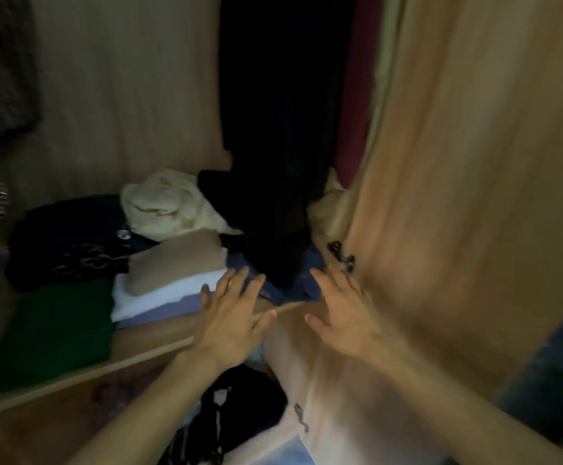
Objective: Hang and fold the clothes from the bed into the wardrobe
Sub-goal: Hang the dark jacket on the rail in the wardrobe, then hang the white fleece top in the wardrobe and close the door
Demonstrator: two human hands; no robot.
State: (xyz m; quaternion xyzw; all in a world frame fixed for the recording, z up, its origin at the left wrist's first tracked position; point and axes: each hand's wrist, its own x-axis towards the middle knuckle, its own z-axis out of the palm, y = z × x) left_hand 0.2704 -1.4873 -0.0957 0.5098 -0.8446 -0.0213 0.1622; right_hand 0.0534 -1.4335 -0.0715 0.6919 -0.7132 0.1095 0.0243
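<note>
Holding both hands out over the front edge of the light wooden wardrobe shelf (145,340), centre frame. Left hand (231,317): fingers spread wide, empty, fingertips over the folded stack's right end. Right hand (343,313): also splayed, empty, just beside the tan wooden wardrobe door (474,162) at right. Stack, left of centre: beige folded garment (176,260) on white folded cloth (159,293). Dark green folded cloth (51,330) lies lower left. Long black hanging garment (280,129) is upper centre. Contact with fabric: cannot tell, frame blurred.
</note>
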